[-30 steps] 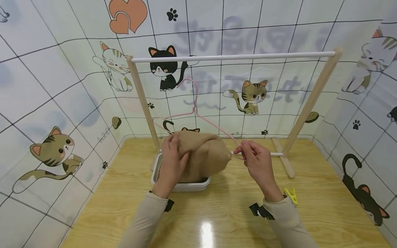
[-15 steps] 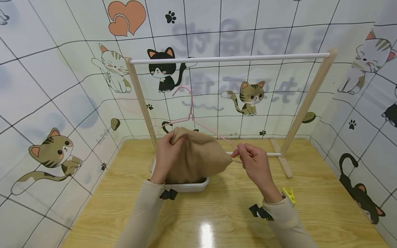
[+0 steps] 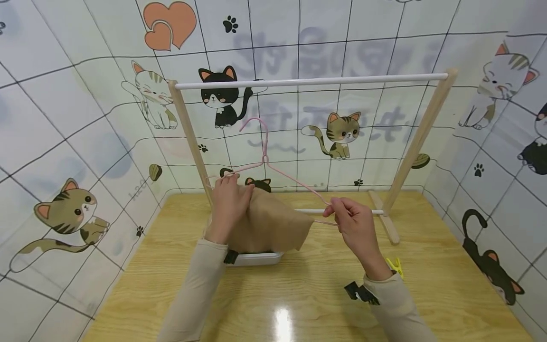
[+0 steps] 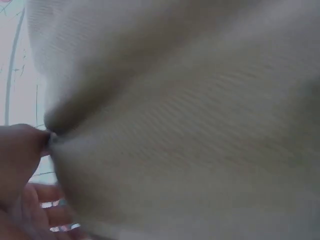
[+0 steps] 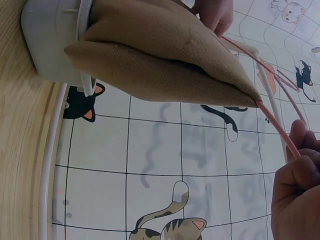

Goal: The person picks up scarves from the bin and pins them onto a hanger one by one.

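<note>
Above the white basin (image 3: 258, 260) we have the brown cloth (image 3: 273, 221), folded over the lower bar of the pink hanger (image 3: 295, 179) and covering much of the basin from our head view. Our left hand (image 3: 228, 206) is at the cloth's left upper part, and from the left wrist we see the thumb close in on a gathered bit of fabric, pinching it, with other fingers behind the cloth; how tightly they are curled we cannot tell. Our right hand (image 3: 354, 223) has thumb and forefinger pressed together on the hanger's right corner, the remaining fingers bent in. Between that hand and the cloth we see a short bare length of the bar. The hanger's hook points upward, apart from the white rail (image 3: 312, 81) of the wooden rack, whose right foot (image 3: 386, 223) stands on the table (image 3: 316, 294) well beyond the basin. Whether the cloth's lower edge touches the inside of the basin, we cannot tell. Just beside our right sleeve (image 3: 395, 304) we find a yellow clip (image 3: 396, 266) on the table, partly hidden, and behind everything we see a wall covering (image 3: 384, 156) printed with cats and grid lines
</note>
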{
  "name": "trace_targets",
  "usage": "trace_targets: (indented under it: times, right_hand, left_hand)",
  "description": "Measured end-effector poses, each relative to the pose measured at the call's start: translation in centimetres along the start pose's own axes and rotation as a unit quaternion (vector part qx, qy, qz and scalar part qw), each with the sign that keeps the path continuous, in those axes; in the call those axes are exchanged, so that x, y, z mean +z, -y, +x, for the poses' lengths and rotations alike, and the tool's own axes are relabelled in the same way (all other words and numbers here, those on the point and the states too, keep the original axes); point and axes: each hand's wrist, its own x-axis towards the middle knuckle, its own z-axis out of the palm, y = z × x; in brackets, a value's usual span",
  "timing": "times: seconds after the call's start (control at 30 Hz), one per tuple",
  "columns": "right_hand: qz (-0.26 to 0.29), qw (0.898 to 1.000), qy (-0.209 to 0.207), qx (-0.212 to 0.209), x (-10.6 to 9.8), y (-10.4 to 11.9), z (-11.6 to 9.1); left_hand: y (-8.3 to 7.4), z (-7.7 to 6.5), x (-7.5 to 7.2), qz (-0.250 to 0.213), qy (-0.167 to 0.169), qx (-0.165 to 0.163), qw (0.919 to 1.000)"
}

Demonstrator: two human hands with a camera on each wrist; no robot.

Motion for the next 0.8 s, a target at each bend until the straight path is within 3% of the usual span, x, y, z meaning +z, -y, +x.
trace_targets:
  times: [0.13,0.23,0.3,0.37,0.57,0.8]
  right_hand:
    - [-0.003,1.000,-0.005,0.003,0.1,-0.2,0.1]
    - [-0.001,1.000,-0.019,0.002,0.1,-0.2,0.1]
    - [0.008,1.000,-0.030,-0.001,0.1,-0.2,0.2]
    - [0.011,0.999,-0.038,-0.003,0.1,-0.3,0.3]
    - [0.016,0.999,-0.035,0.012,0.2,-0.6,0.1]
    - [0.016,0.999,-0.027,0.034,0.1,-0.8,-0.2]
  left_hand:
    - [0.5,-1.8,-0.3,0.039,0.004,0.093,0.9949]
    - [0.5,-2.8,-0.6,0.033,0.024,0.186,0.9816]
    - [0.4,-3.1,-0.6,0.025,0.044,0.235,0.9706]
    - [0.4,-3.3,-0.4,0.028,0.044,0.273,0.9605]
    - [0.4,-3.5,0.9,0.077,-0.001,0.302,0.9502]
    - [-0.1,-3.1,1.5,0.044,-0.018,0.287,0.9567]
